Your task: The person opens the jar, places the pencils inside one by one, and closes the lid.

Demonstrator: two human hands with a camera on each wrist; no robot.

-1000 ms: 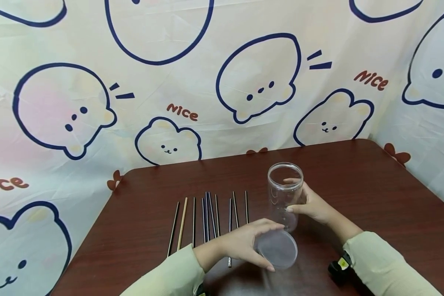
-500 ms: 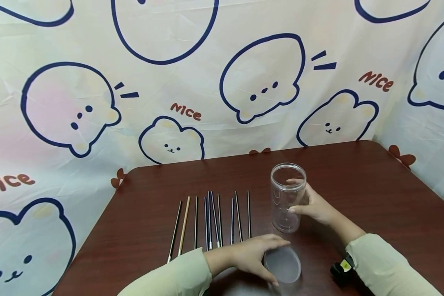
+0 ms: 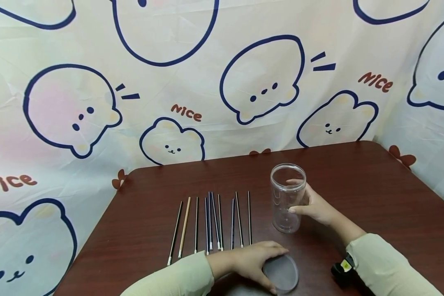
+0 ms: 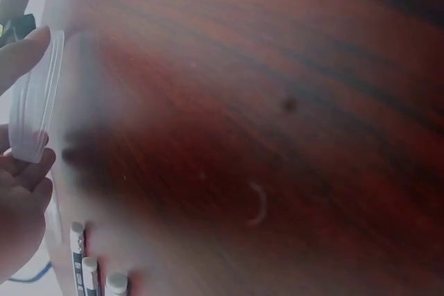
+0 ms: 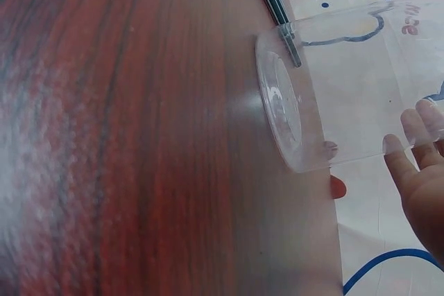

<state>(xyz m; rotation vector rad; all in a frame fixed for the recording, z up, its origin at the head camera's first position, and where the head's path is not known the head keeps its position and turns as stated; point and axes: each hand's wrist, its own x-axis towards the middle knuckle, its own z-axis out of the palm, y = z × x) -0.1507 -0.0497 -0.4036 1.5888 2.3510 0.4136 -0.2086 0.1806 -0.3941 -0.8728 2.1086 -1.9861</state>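
Observation:
My left hand (image 3: pixel 257 263) holds a round translucent lid (image 3: pixel 281 274) by its rim, with the thumb on the near side and the fingers on the far side. In the left wrist view the lid (image 4: pixel 36 102) is seen edge-on, close over the table. A clear, lidless cylindrical jar (image 3: pixel 286 205) stands upright to the right of the row of sticks. Around its right side my right hand (image 3: pixel 314 205) grips it, thumb in front and fingers behind. Through the jar wall (image 5: pixel 354 95) in the right wrist view, nothing shows inside.
Several slim pencil-like sticks (image 3: pixel 197 224), mostly dark with one tan, lie side by side left of the jar, white ends toward me. The dark red-brown wooden table (image 3: pixel 373 185) backs onto a cartoon-printed cloth (image 3: pixel 222 135). A black wrist device (image 3: pixel 342 271) sits by the right sleeve.
My left hand has brought the lid nearer to me and lower, away from the jar. The right hand and the jar hold their place; the head view has shifted slightly.

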